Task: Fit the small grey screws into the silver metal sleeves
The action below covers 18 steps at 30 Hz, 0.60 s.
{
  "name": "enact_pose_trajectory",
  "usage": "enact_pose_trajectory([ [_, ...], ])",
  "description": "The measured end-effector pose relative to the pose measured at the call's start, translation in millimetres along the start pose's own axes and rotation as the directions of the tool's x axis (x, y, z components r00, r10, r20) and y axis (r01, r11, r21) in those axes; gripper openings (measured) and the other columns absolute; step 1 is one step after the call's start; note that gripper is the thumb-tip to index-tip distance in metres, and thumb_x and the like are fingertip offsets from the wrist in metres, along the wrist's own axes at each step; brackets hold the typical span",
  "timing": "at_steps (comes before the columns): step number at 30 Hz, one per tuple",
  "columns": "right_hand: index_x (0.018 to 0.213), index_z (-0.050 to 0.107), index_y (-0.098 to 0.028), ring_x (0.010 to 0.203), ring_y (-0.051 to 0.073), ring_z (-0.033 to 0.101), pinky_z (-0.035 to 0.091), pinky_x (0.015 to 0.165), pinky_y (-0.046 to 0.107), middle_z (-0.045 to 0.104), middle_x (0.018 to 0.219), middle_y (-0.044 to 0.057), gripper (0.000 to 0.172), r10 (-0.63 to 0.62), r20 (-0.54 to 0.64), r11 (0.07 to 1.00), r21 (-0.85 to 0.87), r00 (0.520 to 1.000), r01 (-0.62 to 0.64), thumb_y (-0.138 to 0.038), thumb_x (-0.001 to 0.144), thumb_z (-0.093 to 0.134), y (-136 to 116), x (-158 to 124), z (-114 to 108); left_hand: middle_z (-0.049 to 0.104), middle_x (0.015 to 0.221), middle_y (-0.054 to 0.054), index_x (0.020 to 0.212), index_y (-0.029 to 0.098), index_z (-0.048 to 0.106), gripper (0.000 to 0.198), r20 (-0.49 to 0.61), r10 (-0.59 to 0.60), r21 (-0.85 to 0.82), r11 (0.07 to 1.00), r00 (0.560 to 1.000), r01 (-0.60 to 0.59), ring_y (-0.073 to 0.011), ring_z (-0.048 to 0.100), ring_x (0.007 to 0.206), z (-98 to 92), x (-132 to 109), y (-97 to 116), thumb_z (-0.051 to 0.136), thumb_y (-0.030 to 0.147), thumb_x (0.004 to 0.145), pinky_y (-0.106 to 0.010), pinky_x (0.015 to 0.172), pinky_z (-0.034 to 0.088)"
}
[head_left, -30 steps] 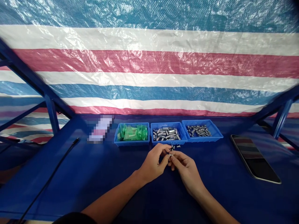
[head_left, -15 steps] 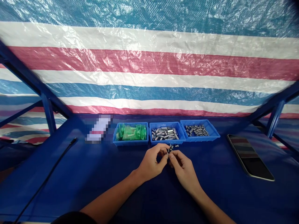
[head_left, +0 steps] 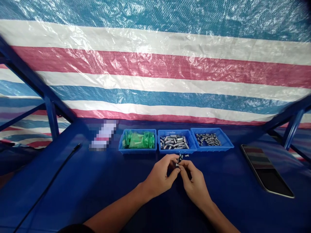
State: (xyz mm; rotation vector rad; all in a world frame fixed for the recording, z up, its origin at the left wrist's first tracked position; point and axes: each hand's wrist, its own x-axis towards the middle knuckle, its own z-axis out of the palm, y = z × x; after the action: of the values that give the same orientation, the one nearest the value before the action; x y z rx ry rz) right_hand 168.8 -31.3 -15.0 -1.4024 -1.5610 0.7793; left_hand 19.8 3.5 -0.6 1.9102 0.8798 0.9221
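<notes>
My left hand [head_left: 161, 174] and my right hand [head_left: 194, 181] meet over the blue table, fingertips pinched together on a small grey metal part [head_left: 178, 163]. A few more small metal parts [head_left: 182, 156] lie on the table just beyond my fingers. Behind them stand three blue trays: the left one [head_left: 137, 149] holds green plastic pieces, the middle one [head_left: 176, 149] grey metal sleeves, the right one [head_left: 225, 146] smaller dark metal parts.
A phone [head_left: 266, 169] lies face up at the right. A black cable [head_left: 53, 181] runs along the left side of the table. A striped tarp [head_left: 155, 71] hangs behind, with blue frame bars [head_left: 51, 119] at both sides. A blurred label [head_left: 103, 139] lies left of the trays.
My hands have stayed pinched together in front of the middle tray, fingers shifting slightly on the small part. The view has moved a little.
</notes>
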Motion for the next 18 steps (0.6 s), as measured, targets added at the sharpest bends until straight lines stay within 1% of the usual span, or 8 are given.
enact_pose_trajectory([
  [2, 0.084, 0.054, -0.019, 0.057, 0.013, 0.056, 0.042, 0.049, 0.021, 0.059, 0.069, 0.001, 0.020, 0.020, 0.015, 1.000, -0.011, 1.000, -0.020, -0.032, 0.091, 0.041, 1.1, 0.2, -2.1, 0.054, 0.105, -0.007, 0.118, 0.017, 0.045, 0.036, 0.001, 0.084, 0.040, 0.996, 0.996, -0.084, -0.0138, 0.056, 0.084, 0.6, -1.5, -1.5, 0.049, 0.009, 0.083, -0.027, 0.078, 0.048],
  [3, 0.083, 0.053, -0.019, 0.055, 0.012, 0.054, 0.041, 0.047, 0.020, 0.058, 0.066, 0.000, 0.021, 0.030, 0.021, 0.999, -0.015, 0.999, -0.030, -0.033, 0.091, 0.040, 1.9, 0.3, -2.8, 0.054, 0.105, -0.007, 0.118, 0.017, 0.046, 0.035, 0.010, 0.111, 0.050, 0.992, 0.994, -0.112, -0.0140, 0.055, 0.086, 0.9, -1.9, -2.3, 0.047, 0.008, 0.083, -0.027, 0.079, 0.048],
  [5, 0.081, 0.052, -0.019, 0.051, 0.011, 0.050, 0.039, 0.046, 0.020, 0.055, 0.062, -0.001, 0.024, 0.044, 0.032, 0.999, -0.017, 0.999, -0.043, -0.035, 0.092, 0.038, 3.0, 0.5, -3.4, 0.054, 0.100, -0.006, 0.116, 0.017, 0.048, 0.033, 0.032, 0.133, 0.051, 0.990, 0.991, -0.134, -0.0142, 0.055, 0.086, 1.4, -1.8, -3.2, 0.045, 0.008, 0.085, -0.027, 0.079, 0.048],
  [6, 0.080, 0.052, -0.019, 0.050, 0.011, 0.049, 0.038, 0.045, 0.020, 0.054, 0.061, -0.002, 0.024, 0.047, 0.035, 0.999, -0.020, 0.998, -0.046, -0.035, 0.092, 0.038, 3.2, 0.6, -3.4, 0.054, 0.097, -0.005, 0.115, 0.017, 0.048, 0.031, 0.041, 0.126, 0.041, 0.991, 0.991, -0.127, -0.0141, 0.055, 0.084, 1.6, -1.4, -3.1, 0.045, 0.008, 0.085, -0.027, 0.078, 0.048],
  [9, 0.081, 0.052, -0.019, 0.050, 0.011, 0.050, 0.039, 0.046, 0.020, 0.054, 0.061, -0.002, 0.023, 0.039, 0.038, 0.999, -0.022, 0.999, -0.039, -0.034, 0.092, 0.039, 1.3, 0.1, -2.4, 0.055, 0.089, -0.003, 0.114, 0.017, 0.047, 0.028, 0.036, 0.038, -0.041, 0.998, 0.999, -0.037, -0.0132, 0.056, 0.079, 2.1, 1.0, -0.8, 0.045, 0.011, 0.087, -0.026, 0.074, 0.048],
  [13, 0.097, 0.051, -0.019, 0.057, 0.012, 0.056, 0.043, 0.052, 0.022, 0.057, 0.068, -0.001, 0.015, -0.010, -0.017, 1.000, -0.017, 1.000, 0.009, -0.030, 0.089, 0.044, -4.7, -3.3, 1.0, 0.053, 0.083, -0.001, 0.114, 0.017, 0.044, 0.026, 0.017, -0.128, -0.169, 0.977, 0.992, 0.129, -0.0117, 0.054, 0.075, 2.6, 3.7, 2.3, 0.043, 0.013, 0.088, -0.023, 0.067, 0.045],
  [15, 0.097, 0.050, -0.020, 0.056, 0.012, 0.055, 0.043, 0.054, 0.023, 0.055, 0.066, -0.002, 0.013, -0.053, -0.040, 0.998, -0.037, 0.998, 0.051, -0.027, 0.088, 0.044, -6.5, -5.2, 3.0, 0.052, 0.081, 0.001, 0.112, 0.018, 0.045, 0.024, 0.017, -0.167, -0.186, 0.968, 0.986, 0.167, -0.0106, 0.052, 0.071, 2.5, 3.9, 2.0, 0.042, 0.014, 0.089, -0.022, 0.063, 0.043],
  [18, 0.091, 0.051, -0.020, 0.058, 0.012, 0.057, 0.044, 0.056, 0.023, 0.058, 0.068, -0.001, 0.009, -0.102, -0.037, 0.994, -0.054, 0.994, 0.100, -0.024, 0.089, 0.043, -5.9, -5.9, 4.4, 0.050, 0.079, 0.002, 0.111, 0.019, 0.046, 0.022, 0.035, -0.185, -0.189, 0.964, 0.982, 0.188, -0.0095, 0.049, 0.067, 2.1, 3.3, 0.6, 0.042, 0.015, 0.090, -0.021, 0.060, 0.041],
])
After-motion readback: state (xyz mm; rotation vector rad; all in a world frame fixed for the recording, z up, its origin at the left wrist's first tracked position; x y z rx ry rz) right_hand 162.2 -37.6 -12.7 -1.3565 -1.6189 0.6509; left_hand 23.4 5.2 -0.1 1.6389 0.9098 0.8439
